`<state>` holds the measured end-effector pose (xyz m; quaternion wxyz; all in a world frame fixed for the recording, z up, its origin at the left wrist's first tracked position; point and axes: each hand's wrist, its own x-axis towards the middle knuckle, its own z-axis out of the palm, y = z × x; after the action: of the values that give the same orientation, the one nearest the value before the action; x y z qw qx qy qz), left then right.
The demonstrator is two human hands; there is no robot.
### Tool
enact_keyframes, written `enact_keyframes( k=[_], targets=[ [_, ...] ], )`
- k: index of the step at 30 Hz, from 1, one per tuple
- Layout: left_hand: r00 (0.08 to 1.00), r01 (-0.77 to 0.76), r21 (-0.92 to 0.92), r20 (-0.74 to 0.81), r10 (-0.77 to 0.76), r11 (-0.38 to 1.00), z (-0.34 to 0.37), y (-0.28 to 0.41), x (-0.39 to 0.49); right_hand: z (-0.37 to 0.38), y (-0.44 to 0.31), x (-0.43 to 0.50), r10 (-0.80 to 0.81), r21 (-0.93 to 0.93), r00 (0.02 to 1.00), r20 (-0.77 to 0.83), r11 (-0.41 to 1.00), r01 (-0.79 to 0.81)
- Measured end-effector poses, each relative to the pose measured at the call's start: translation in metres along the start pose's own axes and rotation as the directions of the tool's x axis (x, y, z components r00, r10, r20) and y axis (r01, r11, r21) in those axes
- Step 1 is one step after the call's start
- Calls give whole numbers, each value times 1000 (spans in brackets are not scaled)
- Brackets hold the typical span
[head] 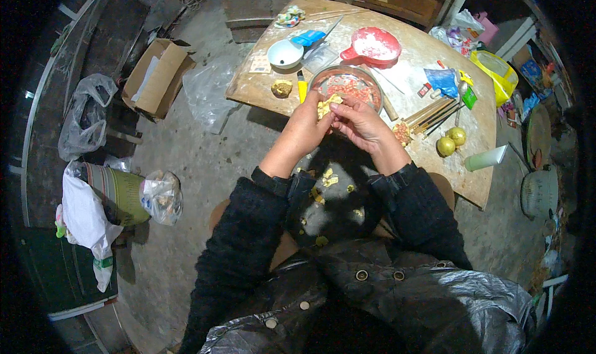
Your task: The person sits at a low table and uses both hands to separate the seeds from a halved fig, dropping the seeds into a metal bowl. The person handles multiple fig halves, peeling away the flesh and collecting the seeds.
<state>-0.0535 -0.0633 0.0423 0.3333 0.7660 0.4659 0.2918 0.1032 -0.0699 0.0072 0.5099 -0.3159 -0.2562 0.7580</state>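
Note:
Both my hands are at the near edge of the table, over the steel bowl's near rim. A pale yellow piece of fruit, apparently pomegranate rind or membrane [328,106], is pinched between my left hand [305,128] and my right hand [365,126]. Just behind them, the steel bowl [347,67] contains pink pomegranate seeds [356,91]. My fingers hide part of the piece and of the bowl. To the right lies an opened pomegranate chunk [401,133] near two whole yellow-green fruits [445,146]. A brownish fruit piece [281,89] sits to the left, beside a yellow-and-black handle [301,87].
The wooden table [253,86] is dusted white. It carries a white bowl [285,54], a red handled container [376,45] with white powder, chopsticks [428,114] and a pale green tube [486,158]. Peel scraps [329,179] lie below my hands. A cardboard box [156,81] stands left.

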Motion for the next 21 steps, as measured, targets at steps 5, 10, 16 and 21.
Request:
enact_keyframes(
  k=[5, 10, 16, 21],
  targets=[
    [999, 9, -21, -33, -10, 1000, 6, -1, 2, -5, -2, 2, 2, 18, 999, -48, 1000, -1],
    [998, 36, -43, -43, -38, 998, 11, -4, 6, -13, -2, 2, -2, 54, 1000, -18, 999, 3],
    [998, -8, -56, -66, 5, 998, 15, -2, 11, -11, -3, 2, -12, 73, 997, -74, 997, 17],
    [996, -31, -48, -84, 27, 998, 20, -6, 13, -15, -4, 1, -26, 71, 997, -76, 997, 31]
  ],
)
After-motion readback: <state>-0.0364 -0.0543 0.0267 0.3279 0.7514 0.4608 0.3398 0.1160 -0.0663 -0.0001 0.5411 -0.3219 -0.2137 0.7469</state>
